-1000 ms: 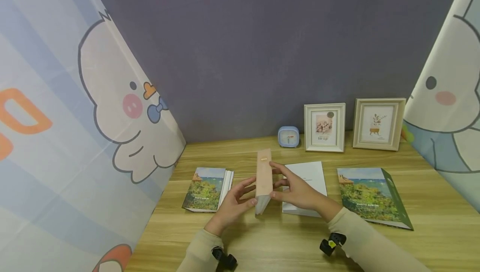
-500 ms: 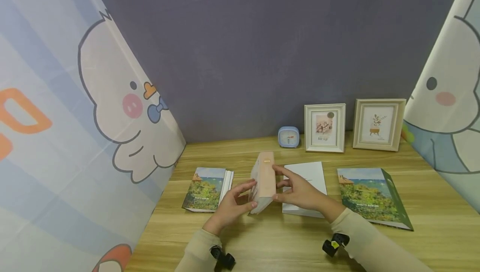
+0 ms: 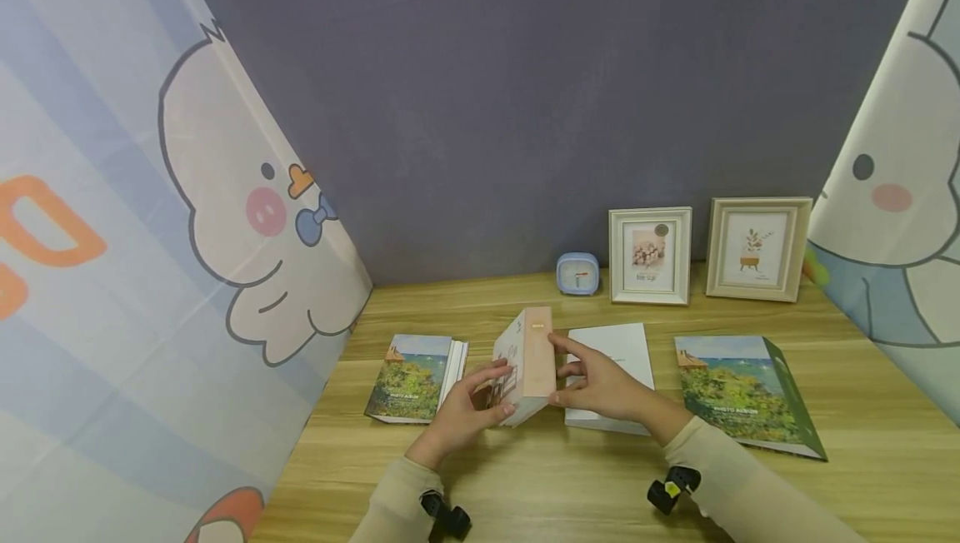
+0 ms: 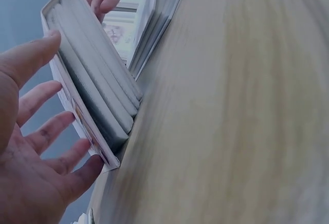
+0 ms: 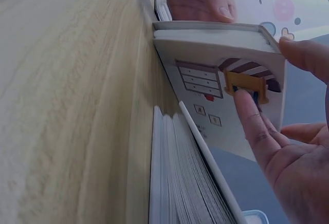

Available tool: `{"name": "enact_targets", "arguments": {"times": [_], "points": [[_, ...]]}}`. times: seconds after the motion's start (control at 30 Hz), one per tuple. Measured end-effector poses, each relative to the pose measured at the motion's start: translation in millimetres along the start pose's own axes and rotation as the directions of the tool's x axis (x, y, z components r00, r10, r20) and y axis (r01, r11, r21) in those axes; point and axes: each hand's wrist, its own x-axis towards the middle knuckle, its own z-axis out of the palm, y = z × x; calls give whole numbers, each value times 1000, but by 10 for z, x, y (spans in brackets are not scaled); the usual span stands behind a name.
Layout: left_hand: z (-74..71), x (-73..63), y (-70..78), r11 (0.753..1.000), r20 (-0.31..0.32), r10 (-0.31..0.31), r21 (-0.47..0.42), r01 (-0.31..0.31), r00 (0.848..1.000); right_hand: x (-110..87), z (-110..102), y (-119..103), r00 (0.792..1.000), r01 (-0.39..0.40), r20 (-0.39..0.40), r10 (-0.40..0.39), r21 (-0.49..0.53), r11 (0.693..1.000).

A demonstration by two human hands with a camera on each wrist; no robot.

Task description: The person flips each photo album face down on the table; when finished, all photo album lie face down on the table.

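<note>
A thick photo album with a pink spine (image 3: pixel 538 351) stands tilted on the table, spine up, its illustrated left cover now in sight. My left hand (image 3: pixel 465 414) touches that cover with spread, fairly straight fingers, the thumb at its near edge. Its layered pages (image 4: pixel 95 64) show between the covers in the left wrist view. On the other side my right hand (image 3: pixel 600 381) grips the spine edge, thumb (image 5: pixel 303 54) at the spine and fingers on a cover printed with a shopfront. A white album (image 3: pixel 618 360) lies partly under my right hand.
Landscape-covered photo albums lie at left (image 3: pixel 411 376) and at right (image 3: pixel 738 393). Along the back stand a blue clock (image 3: pixel 577 274), a white picture frame (image 3: pixel 649 297) and a beige picture frame (image 3: pixel 752 291). A dark wall panel (image 3: pixel 525 110) rises behind the table.
The pink-spined album has turned and tilted, its spine shifting slightly right, so its illustrated left cover shows. Both hands have stayed on it, my right hand moving a little right.
</note>
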Motion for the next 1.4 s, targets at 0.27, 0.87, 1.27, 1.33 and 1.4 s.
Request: {"name": "enact_targets", "arguments": {"times": [0.27, 0.87, 1.27, 1.33, 1.4], "points": [[-4, -4, -54, 998, -7, -8, 59, 9, 1000, -5, -50, 27, 999, -43, 26, 44, -15, 999], [-12, -16, -43, 984, -10, -38, 174, 40, 999, 16, -7, 46, 996, -84, -24, 81, -236, 968], [-23, -27, -48, 975, -21, -58, 213, 61, 998, 80, 83, 85, 990, -137, -87, 115, -314, 940], [-24, -30, -48, 979, -23, -57, 194, 61, 998, 92, 102, 97, 988, -143, -98, 118, -313, 939], [-26, -31, -45, 984, -22, -63, 166, 66, 998, 104, 121, 107, 987, -150, -107, 123, -312, 938]]}}
